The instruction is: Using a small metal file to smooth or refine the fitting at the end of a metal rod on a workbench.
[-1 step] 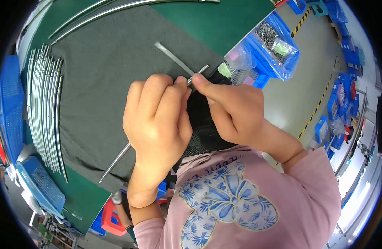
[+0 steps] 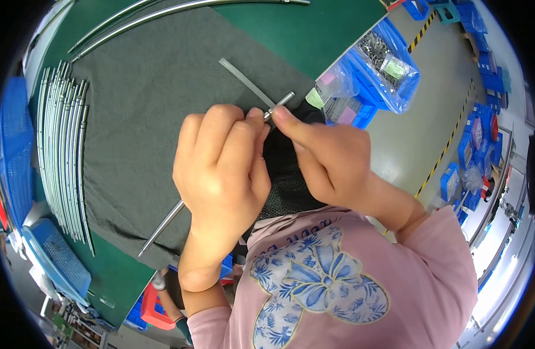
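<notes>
Left hand (image 2: 221, 157) curls closed around a straight, slim, silvery metal rod (image 2: 161, 228), which slants across the dark-grey cloth (image 2: 133, 134) toward the person's lap; the right hand (image 2: 334, 157) pinches it near its upper end, thumb on top, where a flat, pale-grey strip (image 2: 247, 83) meets it. Whether that pinch takes in the strip too, I cannot tell from where I stand.

I'd judge the rod stiff, fairly light and slick, apt to roll or twist; best held mid-length, with a second grip by the joint. The strip looks thin and light, perhaps slightly bendable, and best taken near the rod.

Counting down by size: one cloth, at least two long shiny metal tubes (image 2: 162, 15) at the far edge, well over ten silvery rods bunched (image 2: 64, 151) at left, too overlapped for certainty, one held rod, one strip.
</notes>
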Motion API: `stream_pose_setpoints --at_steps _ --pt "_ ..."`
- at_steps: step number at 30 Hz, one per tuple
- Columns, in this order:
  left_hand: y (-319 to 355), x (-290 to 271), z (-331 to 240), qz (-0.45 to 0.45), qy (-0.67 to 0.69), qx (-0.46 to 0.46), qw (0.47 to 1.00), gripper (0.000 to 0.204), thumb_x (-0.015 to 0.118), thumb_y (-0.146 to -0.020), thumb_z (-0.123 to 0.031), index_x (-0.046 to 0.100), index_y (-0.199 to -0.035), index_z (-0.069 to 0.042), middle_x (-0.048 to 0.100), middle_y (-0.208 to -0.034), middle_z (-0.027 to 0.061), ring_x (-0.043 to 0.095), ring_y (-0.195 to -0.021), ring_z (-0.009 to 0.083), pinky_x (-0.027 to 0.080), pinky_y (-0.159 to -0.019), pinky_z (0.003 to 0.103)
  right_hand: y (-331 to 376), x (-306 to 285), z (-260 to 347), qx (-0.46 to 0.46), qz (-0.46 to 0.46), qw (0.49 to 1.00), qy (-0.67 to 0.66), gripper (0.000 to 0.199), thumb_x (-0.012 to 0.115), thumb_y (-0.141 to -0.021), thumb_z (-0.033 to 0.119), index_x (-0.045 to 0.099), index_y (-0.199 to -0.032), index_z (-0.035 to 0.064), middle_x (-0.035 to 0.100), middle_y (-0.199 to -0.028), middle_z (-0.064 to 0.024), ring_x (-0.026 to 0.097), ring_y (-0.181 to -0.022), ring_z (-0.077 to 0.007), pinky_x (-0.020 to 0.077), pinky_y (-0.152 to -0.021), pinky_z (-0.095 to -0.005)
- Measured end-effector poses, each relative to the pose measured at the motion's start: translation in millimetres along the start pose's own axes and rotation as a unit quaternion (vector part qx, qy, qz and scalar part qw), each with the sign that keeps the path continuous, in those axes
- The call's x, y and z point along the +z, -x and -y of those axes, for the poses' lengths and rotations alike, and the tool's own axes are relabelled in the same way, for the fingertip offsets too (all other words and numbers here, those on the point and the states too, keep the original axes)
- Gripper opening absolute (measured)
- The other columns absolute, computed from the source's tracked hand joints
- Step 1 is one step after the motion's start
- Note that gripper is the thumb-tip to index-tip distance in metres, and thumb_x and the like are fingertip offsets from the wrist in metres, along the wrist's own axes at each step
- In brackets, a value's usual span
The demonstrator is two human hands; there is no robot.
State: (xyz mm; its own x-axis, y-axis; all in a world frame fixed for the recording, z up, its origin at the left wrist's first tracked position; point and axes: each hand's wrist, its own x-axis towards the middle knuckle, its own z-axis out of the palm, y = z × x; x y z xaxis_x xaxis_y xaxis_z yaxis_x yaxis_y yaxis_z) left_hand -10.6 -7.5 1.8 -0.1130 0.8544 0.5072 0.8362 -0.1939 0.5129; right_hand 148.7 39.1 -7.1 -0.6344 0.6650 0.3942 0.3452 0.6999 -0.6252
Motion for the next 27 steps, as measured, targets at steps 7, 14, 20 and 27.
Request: stream_pose_setpoints --at_steps 7,14,20,27 --pt "0 -1 0 0.001 0.0 0.001 1.0 0.013 0.07 -0.068 0.002 0.063 -0.079 -0.002 0.054 -0.077 0.006 0.049 -0.064 0.0235 0.042 -0.054 0.033 -3 -1 2 0.007 0.015 0.999 -0.034 0.05 0.054 -0.073 -0.008 0.06 -0.122 -0.0015 0.054 -0.056 -0.0064 0.05 -0.042 -0.0209 0.0381 -0.043 -0.0307" --pt "0 0 1 0.001 0.006 -0.001 1.0 0.015 0.07 -0.066 0.003 0.063 -0.079 -0.001 0.054 -0.077 0.0063 0.048 -0.062 0.0239 0.041 -0.053 0.033 27 6 -10 -0.016 0.017 1.0 0.005 0.049 0.055 -0.074 -0.008 0.059 -0.122 -0.0017 0.054 -0.058 -0.0046 0.046 -0.041 -0.0202 0.035 -0.042 -0.0319" --pt "-1 0 2 -0.01 0.01 0.004 1.0 0.016 0.07 -0.065 0.003 0.063 -0.079 -0.001 0.054 -0.077 0.0061 0.047 -0.062 0.0237 0.04 -0.051 0.034 40 21 -13 -0.033 -0.034 0.999 -0.012 0.047 0.057 -0.075 -0.007 0.059 -0.121 -0.0034 0.051 -0.057 -0.0046 0.045 -0.042 -0.02 0.0334 -0.042 -0.0321" --pt "3 1 4 -0.006 0.024 -0.004 1.0 0.017 0.068 -0.063 0.004 0.062 -0.078 -0.001 0.053 -0.077 0.0067 0.047 -0.061 0.0241 0.039 -0.051 0.034 46 35 -23 -0.058 -0.081 0.995 0.009 0.05 0.055 -0.07 -0.004 0.062 -0.12 -0.0026 0.043 -0.053 -0.0012 0.04 -0.04 -0.0146 0.033 -0.04 -0.0286"
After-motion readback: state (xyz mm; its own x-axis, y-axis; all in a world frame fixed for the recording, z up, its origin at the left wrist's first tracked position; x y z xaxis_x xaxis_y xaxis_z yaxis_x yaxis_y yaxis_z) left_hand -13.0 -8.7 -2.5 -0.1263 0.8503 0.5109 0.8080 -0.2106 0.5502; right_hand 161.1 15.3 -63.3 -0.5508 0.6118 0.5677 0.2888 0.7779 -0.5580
